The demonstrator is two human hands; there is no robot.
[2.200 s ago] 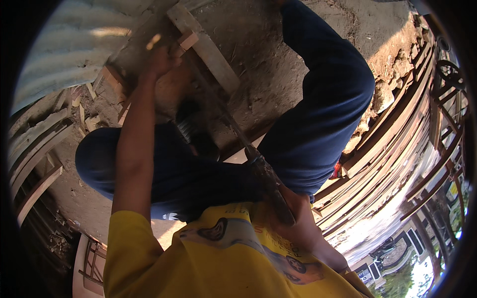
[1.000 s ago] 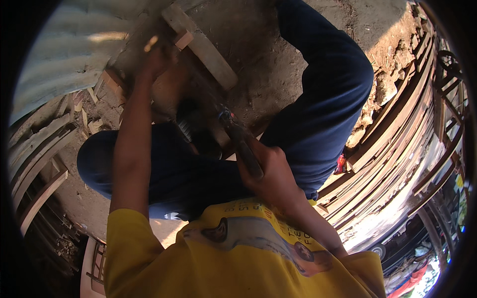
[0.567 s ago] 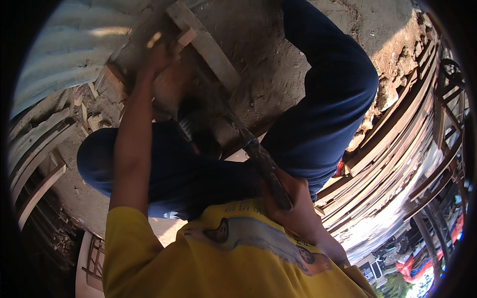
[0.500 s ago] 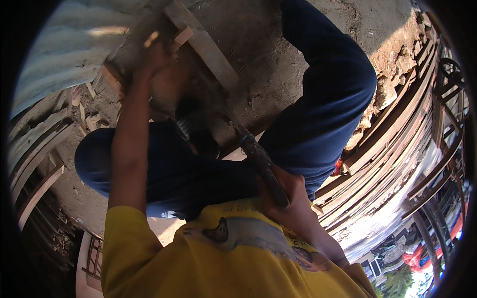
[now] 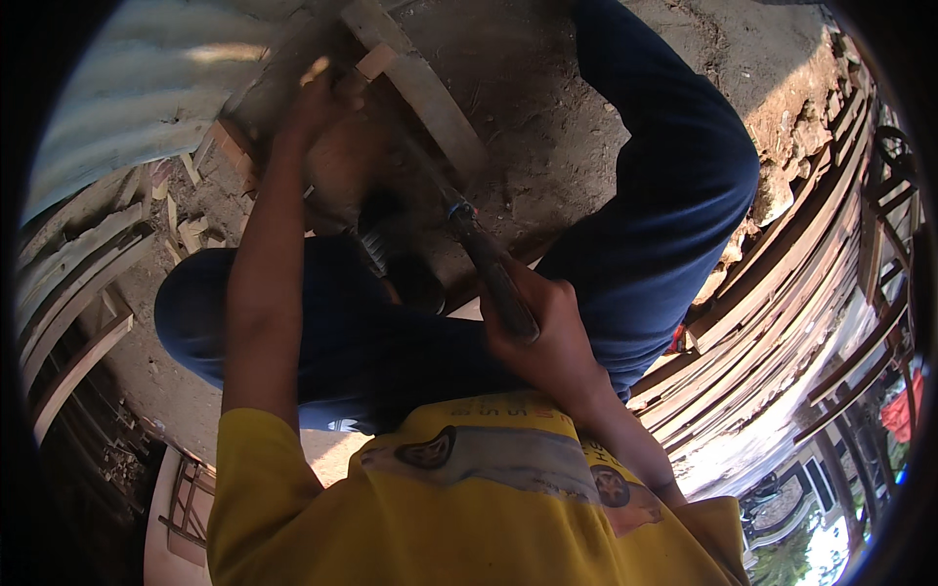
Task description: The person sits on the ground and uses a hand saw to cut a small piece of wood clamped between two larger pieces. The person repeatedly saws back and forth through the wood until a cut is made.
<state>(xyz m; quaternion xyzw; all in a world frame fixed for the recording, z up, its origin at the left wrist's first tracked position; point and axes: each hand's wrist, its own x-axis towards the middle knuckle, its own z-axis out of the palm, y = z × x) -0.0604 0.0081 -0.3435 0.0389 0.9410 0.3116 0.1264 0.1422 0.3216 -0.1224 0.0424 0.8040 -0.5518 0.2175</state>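
My right hand (image 5: 537, 332) is closed around the dark handle (image 5: 498, 283) of a long tool, whose narrow metal shaft (image 5: 435, 181) runs up-left between my legs and blurs toward the far end. Up at the far end, my left hand (image 5: 322, 103) has its fingers closed on a small light wooden piece (image 5: 375, 61) lying over a pale board (image 5: 440, 117) on the dirt; the exact grip is dim and blurred. A dark shoe (image 5: 405, 273) lies under the shaft, beside my bent legs (image 5: 655, 225) in blue trousers.
Corrugated metal sheet (image 5: 137, 98) stands at upper left, with wood offcuts (image 5: 186, 225) and curved-looking strips (image 5: 83, 376) below it. Long stacked planks (image 5: 772, 322) run along the right beside broken rubble (image 5: 772, 166). A red item (image 5: 899, 405) shows near the right rim.
Since half a second ago my right hand and the tool handle have moved forward, up and slightly left. My left hand sits slightly higher in view, with the board shifted a little right.
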